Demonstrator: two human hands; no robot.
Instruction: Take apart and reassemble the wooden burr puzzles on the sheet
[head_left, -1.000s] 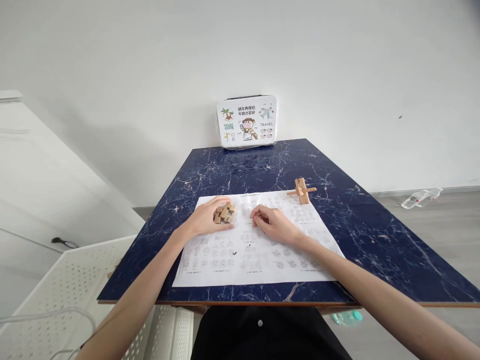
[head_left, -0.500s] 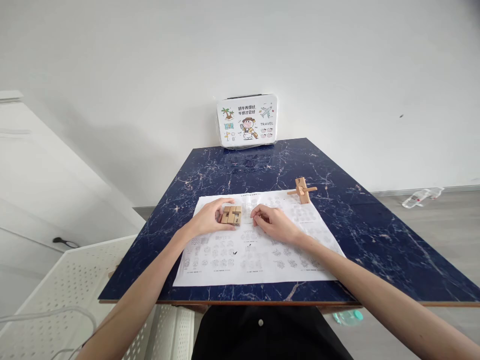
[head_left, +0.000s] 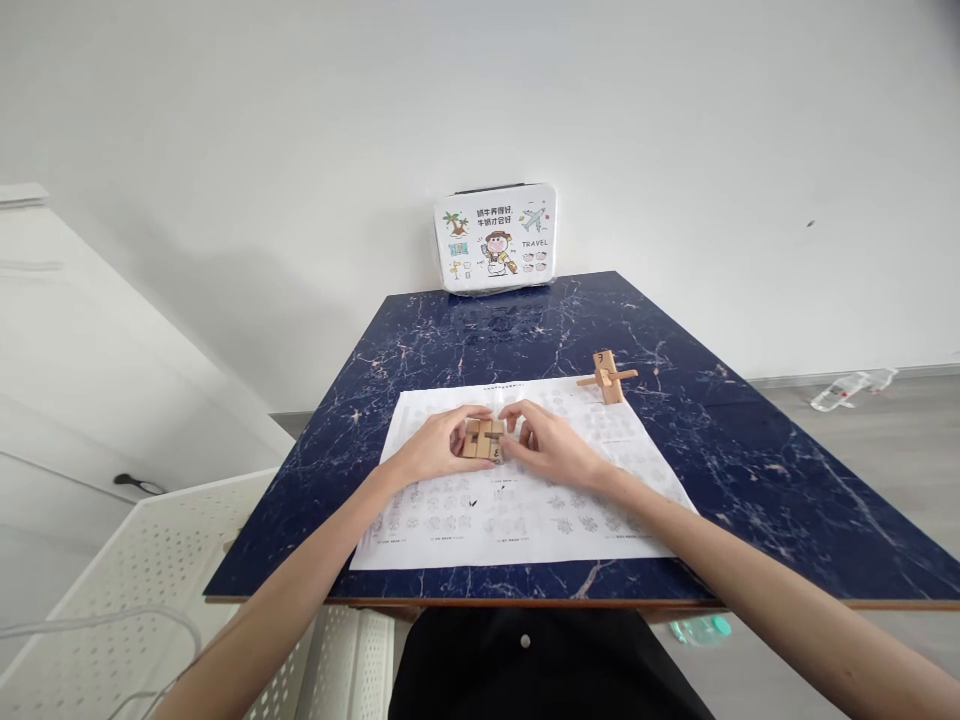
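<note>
Wooden interlocking puzzle [head_left: 484, 440], made of squared bars and marked in black at its near right corner, is held low over the far half of a printed paper sheet [head_left: 540, 548], well inside its left and right edges; whether it is resting on the paper cannot be told. Its left side is gripped by the left hand [head_left: 433, 447], with the fingers curved around the far edge and the thumb laid along the near edge. The right hand [head_left: 553, 450] is held half closed, its fingers curled and its index finger and thumb brought to the puzzle's right edge; whether that edge is pinched cannot be told.

Most of the sheet's near half is left uncovered, and its near edge is set just inside the tabletop's near edge. At the sheet's far right corner a second wooden puzzle [head_left: 606, 380] with crossed bars is placed, partly beyond the paper. Broad strips of blue marbled tabletop [head_left: 585, 325] are seen beyond the sheet's far edge and along its right side, by which room for moving is given. At the tabletop's far edge a white cartoon-printed case [head_left: 495, 240] is stood upright by the wall [head_left: 675, 150].
</note>
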